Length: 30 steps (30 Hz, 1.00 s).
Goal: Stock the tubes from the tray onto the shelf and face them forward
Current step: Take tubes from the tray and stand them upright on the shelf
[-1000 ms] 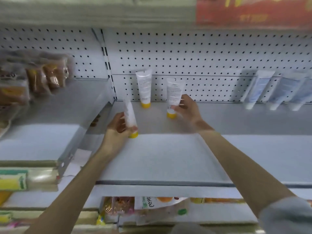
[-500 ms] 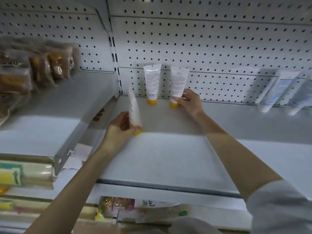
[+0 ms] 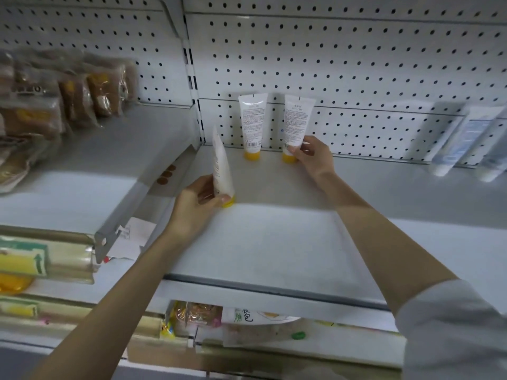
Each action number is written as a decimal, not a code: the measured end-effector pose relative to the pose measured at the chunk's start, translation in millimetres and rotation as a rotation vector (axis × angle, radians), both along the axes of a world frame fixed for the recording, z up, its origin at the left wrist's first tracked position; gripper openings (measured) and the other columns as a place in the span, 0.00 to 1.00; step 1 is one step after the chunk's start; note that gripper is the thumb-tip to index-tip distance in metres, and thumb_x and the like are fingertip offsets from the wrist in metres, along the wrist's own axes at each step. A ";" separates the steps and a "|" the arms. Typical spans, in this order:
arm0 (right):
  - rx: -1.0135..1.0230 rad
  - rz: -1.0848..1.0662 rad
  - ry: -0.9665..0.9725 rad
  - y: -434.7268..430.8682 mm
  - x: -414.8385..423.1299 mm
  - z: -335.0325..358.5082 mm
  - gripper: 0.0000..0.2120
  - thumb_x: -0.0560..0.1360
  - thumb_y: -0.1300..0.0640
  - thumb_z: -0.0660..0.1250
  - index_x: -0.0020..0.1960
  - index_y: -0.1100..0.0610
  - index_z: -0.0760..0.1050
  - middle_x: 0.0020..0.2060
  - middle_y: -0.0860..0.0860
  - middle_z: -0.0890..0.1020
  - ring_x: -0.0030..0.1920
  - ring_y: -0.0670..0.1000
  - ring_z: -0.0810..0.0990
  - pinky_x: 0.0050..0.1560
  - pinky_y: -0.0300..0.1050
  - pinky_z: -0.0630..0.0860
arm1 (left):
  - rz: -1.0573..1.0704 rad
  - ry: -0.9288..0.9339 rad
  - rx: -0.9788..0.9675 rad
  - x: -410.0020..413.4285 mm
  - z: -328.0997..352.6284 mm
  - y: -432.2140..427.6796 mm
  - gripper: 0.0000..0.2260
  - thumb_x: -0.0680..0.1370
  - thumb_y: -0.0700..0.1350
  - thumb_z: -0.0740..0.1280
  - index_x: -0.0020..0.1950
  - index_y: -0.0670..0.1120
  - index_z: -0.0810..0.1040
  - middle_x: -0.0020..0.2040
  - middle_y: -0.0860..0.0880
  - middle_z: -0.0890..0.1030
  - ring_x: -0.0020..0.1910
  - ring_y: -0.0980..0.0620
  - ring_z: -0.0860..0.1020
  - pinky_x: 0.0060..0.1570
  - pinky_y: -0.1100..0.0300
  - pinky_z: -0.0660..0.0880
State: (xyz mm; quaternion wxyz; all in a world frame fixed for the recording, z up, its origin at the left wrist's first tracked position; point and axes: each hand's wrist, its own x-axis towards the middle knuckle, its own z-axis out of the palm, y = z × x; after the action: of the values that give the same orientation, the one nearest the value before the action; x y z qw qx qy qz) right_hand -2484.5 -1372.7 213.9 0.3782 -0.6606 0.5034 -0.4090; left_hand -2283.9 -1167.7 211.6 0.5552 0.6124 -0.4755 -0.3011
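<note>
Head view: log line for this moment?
phase: stocking | left hand: holds front tube, cap down on shelf | right hand: grips right rear tube near cap | left rear tube: standing free, barcode side out

White pegboard wall behind; left, blurred packets, perhaps snacks.

Arms outstretched, left hand around a tilted tube, right hand pinched on an upright tube
</note>
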 end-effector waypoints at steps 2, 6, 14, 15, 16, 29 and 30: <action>0.039 -0.027 -0.065 7.6 -4.9 1.5 0.23 0.73 0.51 0.72 0.66 0.55 0.72 0.56 0.51 0.80 0.53 0.48 0.79 0.56 0.42 0.75 | 0.001 -0.005 0.002 -0.5 1.0 -0.4 0.15 0.72 0.30 0.70 0.56 0.42 0.75 0.48 0.51 0.81 0.42 0.66 0.79 0.48 0.71 0.74; 0.032 0.001 -0.218 45.4 -25.7 5.1 0.16 0.74 0.57 0.71 0.61 0.58 0.74 0.50 0.52 0.81 0.50 0.51 0.80 0.59 0.52 0.77 | 0.005 0.024 0.003 -2.9 2.2 -0.5 0.16 0.70 0.28 0.70 0.56 0.38 0.76 0.46 0.51 0.81 0.39 0.66 0.79 0.44 0.72 0.74; 0.079 0.484 -0.106 119.7 -21.0 30.9 0.16 0.74 0.64 0.69 0.61 0.55 0.74 0.57 0.53 0.80 0.56 0.46 0.80 0.58 0.38 0.75 | -0.093 0.018 0.033 -24.4 8.9 -8.9 0.16 0.66 0.29 0.74 0.51 0.37 0.77 0.43 0.49 0.81 0.36 0.66 0.79 0.41 0.73 0.74; 0.079 0.496 -0.073 122.9 -16.3 30.5 0.18 0.73 0.63 0.71 0.61 0.53 0.74 0.57 0.52 0.80 0.57 0.46 0.79 0.58 0.39 0.75 | -0.114 0.007 0.039 -29.8 8.3 -9.9 0.15 0.66 0.29 0.74 0.50 0.38 0.78 0.43 0.50 0.81 0.37 0.66 0.79 0.42 0.73 0.74; 0.075 0.498 -0.050 126.0 -11.9 29.4 0.19 0.71 0.62 0.73 0.60 0.52 0.75 0.56 0.51 0.81 0.57 0.46 0.80 0.58 0.40 0.75 | -0.139 -0.010 0.040 -36.1 7.5 -10.9 0.14 0.66 0.30 0.75 0.48 0.39 0.78 0.43 0.50 0.82 0.37 0.66 0.79 0.42 0.73 0.73; 0.029 0.274 0.029 126.1 -52.7 30.1 0.15 0.73 0.59 0.71 0.57 0.50 0.73 0.50 0.51 0.82 0.50 0.49 0.81 0.51 0.41 0.78 | -0.197 -0.271 0.072 -76.6 4.6 -23.3 0.20 0.71 0.45 0.74 0.60 0.41 0.77 0.57 0.45 0.80 0.57 0.51 0.77 0.55 0.71 0.69; 0.033 0.254 0.049 120.0 -58.9 30.5 0.14 0.73 0.58 0.71 0.58 0.52 0.73 0.49 0.51 0.82 0.50 0.49 0.80 0.50 0.41 0.78 | -0.204 -0.403 0.070 -75.7 3.8 -22.0 0.21 0.73 0.48 0.73 0.63 0.42 0.76 0.60 0.46 0.78 0.60 0.51 0.75 0.57 0.70 0.66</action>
State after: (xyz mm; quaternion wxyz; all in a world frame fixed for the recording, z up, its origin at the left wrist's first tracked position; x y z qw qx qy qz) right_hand -2543.4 -1252.7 244.4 0.4253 -0.7224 0.4313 -0.3334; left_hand -2359.6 -1189.7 215.4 0.3942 0.6278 -0.6254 -0.2437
